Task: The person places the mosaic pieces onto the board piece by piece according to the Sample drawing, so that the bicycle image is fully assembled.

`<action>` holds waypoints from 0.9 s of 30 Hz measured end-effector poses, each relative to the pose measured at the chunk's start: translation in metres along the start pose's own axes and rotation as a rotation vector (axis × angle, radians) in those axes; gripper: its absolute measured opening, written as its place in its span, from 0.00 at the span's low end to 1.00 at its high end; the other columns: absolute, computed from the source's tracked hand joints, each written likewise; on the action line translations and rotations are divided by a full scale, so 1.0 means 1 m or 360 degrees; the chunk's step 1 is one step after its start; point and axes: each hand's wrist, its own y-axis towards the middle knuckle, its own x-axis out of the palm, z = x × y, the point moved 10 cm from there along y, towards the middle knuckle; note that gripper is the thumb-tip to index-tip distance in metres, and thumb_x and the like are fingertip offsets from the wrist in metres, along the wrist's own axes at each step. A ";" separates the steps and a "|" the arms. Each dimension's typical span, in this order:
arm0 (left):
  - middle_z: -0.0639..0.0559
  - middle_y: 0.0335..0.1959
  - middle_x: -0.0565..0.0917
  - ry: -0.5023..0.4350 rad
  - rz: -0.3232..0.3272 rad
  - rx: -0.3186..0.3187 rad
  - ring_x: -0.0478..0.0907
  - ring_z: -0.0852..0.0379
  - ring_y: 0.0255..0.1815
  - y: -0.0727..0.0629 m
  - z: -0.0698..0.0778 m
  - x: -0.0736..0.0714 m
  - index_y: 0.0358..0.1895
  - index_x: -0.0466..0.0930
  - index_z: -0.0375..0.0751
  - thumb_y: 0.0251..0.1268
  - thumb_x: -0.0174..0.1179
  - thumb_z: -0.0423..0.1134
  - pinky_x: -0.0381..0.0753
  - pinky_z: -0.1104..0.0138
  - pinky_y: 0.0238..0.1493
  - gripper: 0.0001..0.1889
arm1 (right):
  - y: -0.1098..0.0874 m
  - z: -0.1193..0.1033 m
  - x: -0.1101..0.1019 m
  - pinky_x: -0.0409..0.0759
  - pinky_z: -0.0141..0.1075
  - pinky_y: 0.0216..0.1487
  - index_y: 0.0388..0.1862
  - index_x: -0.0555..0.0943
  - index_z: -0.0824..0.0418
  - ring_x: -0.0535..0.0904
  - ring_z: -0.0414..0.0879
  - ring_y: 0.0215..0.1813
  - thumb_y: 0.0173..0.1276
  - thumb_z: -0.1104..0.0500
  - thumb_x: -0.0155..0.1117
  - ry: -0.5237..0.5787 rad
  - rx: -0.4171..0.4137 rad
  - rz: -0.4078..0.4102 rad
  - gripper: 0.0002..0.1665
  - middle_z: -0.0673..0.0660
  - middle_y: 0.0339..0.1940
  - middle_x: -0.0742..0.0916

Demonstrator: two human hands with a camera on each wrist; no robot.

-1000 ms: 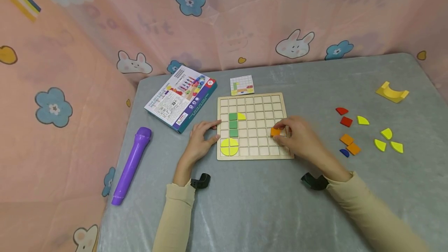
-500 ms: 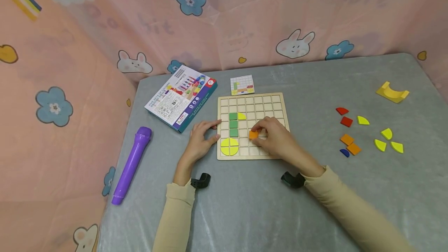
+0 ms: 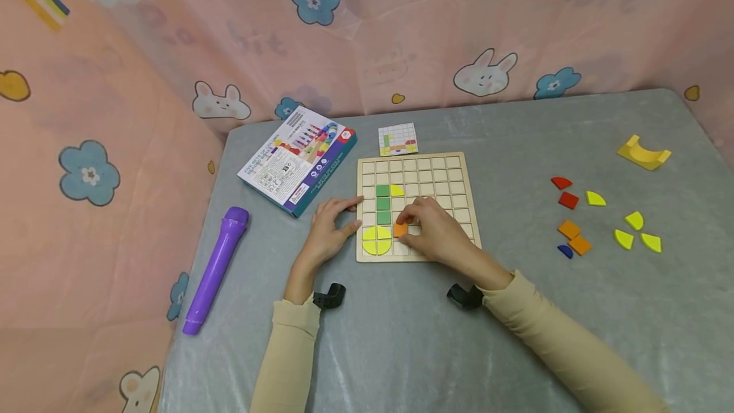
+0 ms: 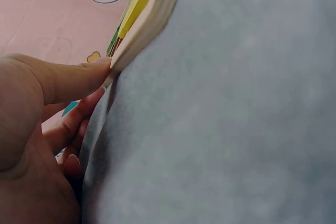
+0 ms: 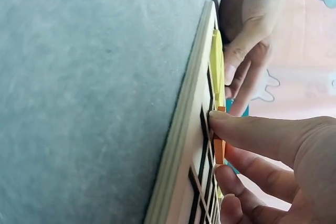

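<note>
My right hand [image 3: 438, 231] pinches an orange square tile [image 3: 399, 230] between thumb and fingers, low over the wooden grid board [image 3: 432, 259]. The orange tile [image 5: 219, 149] sits right beside the yellow pieces in the right wrist view. On the board's lower left, several yellow quarter-circles [image 3: 376, 241] form a disc. A column of green squares [image 3: 383, 203] lies above it, with one yellow quarter-circle [image 3: 397, 190] next to the top square. My left hand [image 3: 329, 225] touches the board's left edge with thumb and forefinger extended; its thumb [image 4: 79, 80] meets the rim in the left wrist view.
A pattern card [image 3: 398, 139] lies behind the board, and a game box [image 3: 297, 159] at its back left. Far left is a purple microphone [image 3: 216, 269]. Loose red, orange, blue and yellow pieces [image 3: 580, 245] lie to the right, near a yellow curved block [image 3: 643, 153].
My right hand has carried the orange tile leftward across the board, from its right side to beside the yellow disc. The left hand has stayed at the board's left edge.
</note>
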 end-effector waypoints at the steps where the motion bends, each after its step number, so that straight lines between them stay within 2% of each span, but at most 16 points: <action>1: 0.42 0.56 0.82 -0.0001 0.0001 0.0001 0.65 0.41 0.70 0.000 0.000 0.000 0.71 0.80 0.44 0.73 0.66 0.31 0.50 0.42 0.78 0.25 | 0.000 0.000 0.000 0.80 0.48 0.54 0.46 0.90 0.59 0.77 0.52 0.53 0.62 0.61 0.80 -0.0004 -0.0003 -0.0003 0.13 0.56 0.46 0.85; 9: 0.41 0.56 0.82 -0.0001 -0.0002 0.0005 0.65 0.41 0.70 0.000 0.001 0.000 0.71 0.80 0.43 0.72 0.66 0.31 0.50 0.42 0.78 0.25 | -0.001 0.001 0.002 0.80 0.49 0.54 0.47 0.89 0.59 0.77 0.53 0.54 0.62 0.61 0.80 -0.0004 -0.0002 -0.0019 0.14 0.56 0.47 0.84; 15: 0.42 0.57 0.82 -0.0001 -0.0005 -0.0005 0.65 0.41 0.69 0.000 0.000 0.001 0.71 0.80 0.43 0.72 0.66 0.31 0.50 0.42 0.79 0.25 | -0.004 0.008 -0.002 0.79 0.47 0.53 0.46 0.89 0.58 0.77 0.52 0.53 0.62 0.60 0.80 -0.0009 0.0050 -0.0020 0.13 0.55 0.46 0.84; 23: 0.42 0.57 0.82 0.0000 -0.0002 -0.0013 0.65 0.41 0.69 0.000 0.000 0.000 0.71 0.80 0.43 0.73 0.66 0.31 0.50 0.42 0.78 0.25 | -0.018 0.030 -0.022 0.75 0.45 0.49 0.43 0.89 0.59 0.76 0.52 0.49 0.61 0.62 0.79 0.0005 0.0057 0.0068 0.12 0.56 0.42 0.85; 27: 0.42 0.57 0.82 -0.0002 -0.0003 -0.0009 0.65 0.41 0.69 0.000 0.001 0.000 0.71 0.80 0.43 0.73 0.66 0.31 0.50 0.42 0.78 0.25 | -0.029 0.047 -0.038 0.74 0.45 0.48 0.45 0.88 0.62 0.76 0.54 0.48 0.62 0.61 0.78 0.0029 0.0072 0.0091 0.13 0.59 0.43 0.85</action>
